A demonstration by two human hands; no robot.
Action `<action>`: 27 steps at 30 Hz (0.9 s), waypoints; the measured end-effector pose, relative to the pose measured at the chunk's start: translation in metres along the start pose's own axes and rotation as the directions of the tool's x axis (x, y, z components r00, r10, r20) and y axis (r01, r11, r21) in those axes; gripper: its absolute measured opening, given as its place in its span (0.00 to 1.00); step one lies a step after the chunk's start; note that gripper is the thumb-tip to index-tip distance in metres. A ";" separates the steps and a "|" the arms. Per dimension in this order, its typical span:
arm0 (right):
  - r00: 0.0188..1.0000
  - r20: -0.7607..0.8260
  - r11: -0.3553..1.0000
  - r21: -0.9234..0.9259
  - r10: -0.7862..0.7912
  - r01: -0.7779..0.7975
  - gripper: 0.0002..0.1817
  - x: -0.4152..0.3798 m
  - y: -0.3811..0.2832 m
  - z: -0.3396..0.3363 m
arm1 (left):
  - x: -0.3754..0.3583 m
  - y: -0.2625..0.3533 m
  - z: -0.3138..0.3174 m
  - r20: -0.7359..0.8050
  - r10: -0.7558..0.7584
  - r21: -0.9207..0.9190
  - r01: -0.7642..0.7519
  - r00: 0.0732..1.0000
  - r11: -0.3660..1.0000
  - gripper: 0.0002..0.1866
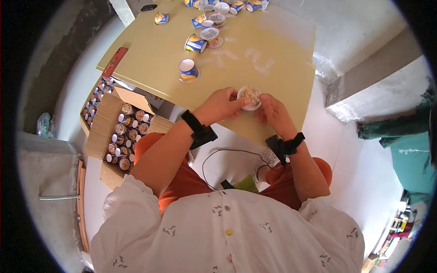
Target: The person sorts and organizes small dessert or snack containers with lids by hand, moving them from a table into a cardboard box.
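Near the front edge of the table I hold a small round clear tub (249,97) with beige, crumbly-looking bits inside. My left hand (222,106) grips its left side, with the thumb across the front rim. On the opposite side, the fingers of my right hand (274,113) are closed against the rim. A blue and white paper cup (189,71) stands upright on the table, up and to the left of my hands. Beyond it, another blue cup (195,43) is beside clear-lidded tubs (210,34).
More cups and lids (221,7) crowd the far edge of the yellow table (268,41). One cup (161,18) sits apart, near a black object (149,7). A red strip (114,62) lies along the left edge. Below left, an open cardboard box (99,120) holds many filled cups. A cable (214,152) hangs between my knees.
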State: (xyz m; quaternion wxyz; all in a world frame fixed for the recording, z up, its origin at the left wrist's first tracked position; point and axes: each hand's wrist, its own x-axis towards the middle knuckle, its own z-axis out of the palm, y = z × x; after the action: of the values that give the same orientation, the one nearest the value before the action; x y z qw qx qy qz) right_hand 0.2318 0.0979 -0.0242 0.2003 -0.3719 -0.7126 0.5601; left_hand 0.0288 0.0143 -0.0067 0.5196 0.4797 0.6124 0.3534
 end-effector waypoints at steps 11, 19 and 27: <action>0.957 -0.106 0.940 0.187 -0.270 0.286 0.18 -0.022 -0.081 0.012 | -0.063 0.058 -0.007 -0.375 0.331 0.226 -0.261 0.866 0.939 0.31; 0.920 0.126 0.916 0.215 -0.371 0.340 0.20 -0.039 -0.142 0.084 | -0.181 0.048 -0.023 -0.548 0.093 -0.281 -0.288 0.831 0.916 0.27; 0.844 0.450 0.955 0.171 -0.294 0.241 0.23 -0.029 -0.157 0.160 | -0.239 -0.012 -0.042 -0.579 -0.153 -0.599 -0.290 0.801 0.746 0.24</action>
State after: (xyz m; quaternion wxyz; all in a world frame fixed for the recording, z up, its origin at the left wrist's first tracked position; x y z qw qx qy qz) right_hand 0.0904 -0.0429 0.0814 0.1174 -0.1105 -0.7532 0.6377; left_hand -0.0146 -0.2146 0.0615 0.4215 0.1515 0.5582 0.6984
